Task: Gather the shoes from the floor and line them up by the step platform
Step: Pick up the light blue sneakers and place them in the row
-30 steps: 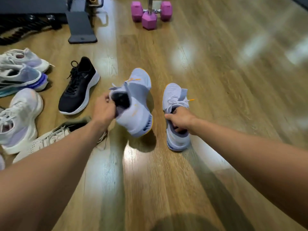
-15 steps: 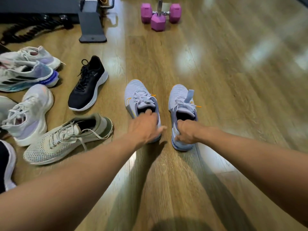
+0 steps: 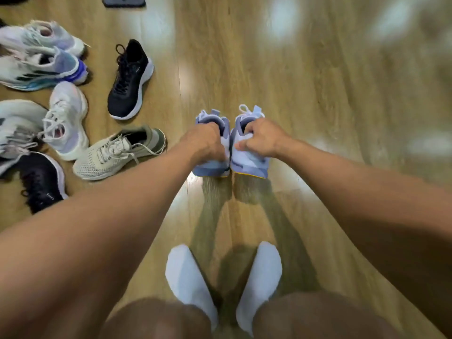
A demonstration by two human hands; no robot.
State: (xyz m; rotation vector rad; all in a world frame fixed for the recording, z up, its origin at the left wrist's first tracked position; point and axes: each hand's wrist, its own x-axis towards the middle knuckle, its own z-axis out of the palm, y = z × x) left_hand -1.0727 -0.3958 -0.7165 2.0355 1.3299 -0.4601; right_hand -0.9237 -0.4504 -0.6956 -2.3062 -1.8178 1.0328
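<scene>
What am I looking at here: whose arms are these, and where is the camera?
There is no machine here. A person wears a camera on the head, looking down, so this single picture shows their own arms and socked feet. The left hand grips the left lilac shoe at its opening, and the right hand grips the right lilac shoe, the two side by side. More shoes lie on the wooden floor to the left, among them a black shoe and a beige shoe.
</scene>
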